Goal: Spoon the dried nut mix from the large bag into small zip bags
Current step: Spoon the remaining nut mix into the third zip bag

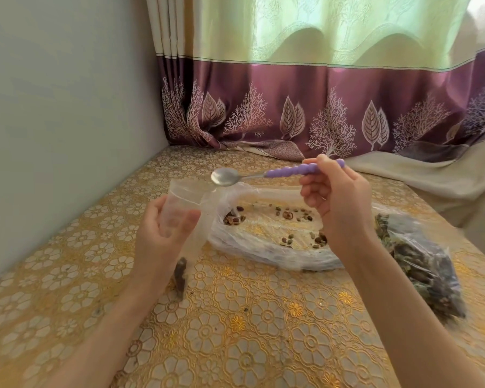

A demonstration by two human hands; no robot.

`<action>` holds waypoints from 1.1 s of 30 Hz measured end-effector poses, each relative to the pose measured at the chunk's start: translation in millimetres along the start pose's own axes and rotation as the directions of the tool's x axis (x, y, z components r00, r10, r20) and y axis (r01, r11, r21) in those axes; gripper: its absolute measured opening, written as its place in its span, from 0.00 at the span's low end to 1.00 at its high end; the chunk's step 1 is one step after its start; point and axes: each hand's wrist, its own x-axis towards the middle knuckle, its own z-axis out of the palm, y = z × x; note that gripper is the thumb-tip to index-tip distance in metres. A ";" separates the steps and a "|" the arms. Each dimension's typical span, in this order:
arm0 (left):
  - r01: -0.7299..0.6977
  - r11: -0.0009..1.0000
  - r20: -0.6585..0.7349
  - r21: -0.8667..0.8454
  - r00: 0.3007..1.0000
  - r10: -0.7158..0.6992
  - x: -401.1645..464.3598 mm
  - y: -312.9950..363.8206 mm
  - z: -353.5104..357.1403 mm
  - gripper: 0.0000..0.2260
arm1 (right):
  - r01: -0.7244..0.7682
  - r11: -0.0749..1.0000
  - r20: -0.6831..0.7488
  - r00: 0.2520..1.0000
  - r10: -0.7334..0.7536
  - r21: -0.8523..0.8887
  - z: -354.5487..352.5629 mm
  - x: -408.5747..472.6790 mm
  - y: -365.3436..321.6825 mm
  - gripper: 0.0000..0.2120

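Note:
My left hand [163, 233] holds a small clear zip bag [184, 196] upright by its upper part, mouth open; a little dark nut mix sits in its bottom corner near the table. My right hand [336, 197] grips the purple beaded handle of a metal spoon [224, 176]. The spoon bowl looks empty and hovers just above and right of the small bag's mouth. Behind and below the spoon lies the large clear bag [266, 247], spread open, with scattered nuts and dried pieces inside.
A clear bag filled with dark nut mix [423, 261] lies at the right on the table [235, 331], which has a yellow floral cloth. A wall runs along the left. A purple and green curtain [319, 107] hangs behind.

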 end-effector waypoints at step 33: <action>0.018 1.000 0.010 0.004 1.000 -0.018 0.7 -1.9 -0.8 0.31 | -0.229 0.909 0.003 0.969 0.245 -0.349 7.3 -9.6 69.7 0.11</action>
